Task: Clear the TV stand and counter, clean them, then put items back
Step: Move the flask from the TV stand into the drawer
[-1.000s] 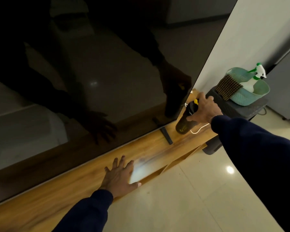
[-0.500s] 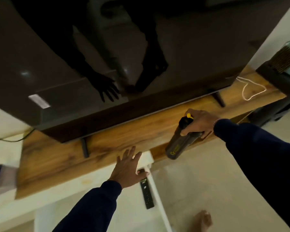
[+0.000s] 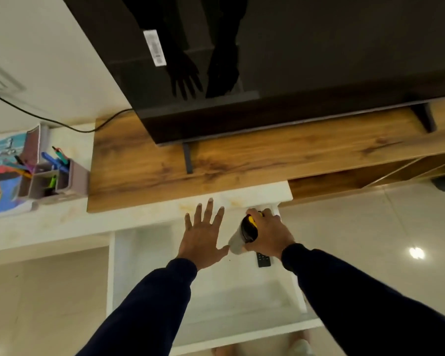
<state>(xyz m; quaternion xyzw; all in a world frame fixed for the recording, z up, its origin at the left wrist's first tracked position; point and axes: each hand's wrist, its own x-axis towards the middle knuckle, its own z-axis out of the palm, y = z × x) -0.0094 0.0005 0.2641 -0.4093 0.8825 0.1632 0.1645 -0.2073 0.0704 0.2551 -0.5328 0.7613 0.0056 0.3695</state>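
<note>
Wooden TV stand [image 3: 242,163] under the dark TV [image 3: 293,60], your left hand [image 3: 203,237] spread flat just before it, your right hand [image 3: 270,235] gripping a yellow-capped bottle [image 3: 243,235] beside, remote [image 3: 263,259] beneath.

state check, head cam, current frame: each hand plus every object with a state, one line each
left hand: open, fingers spread, holding nothing
right hand: gripping the bottle from above
bottle: lid on, held at the white counter
remote: lying flat, partly hidden by the right hand
TV: off, standing on the wooden stand
pen holder: upright, pens inside
</note>
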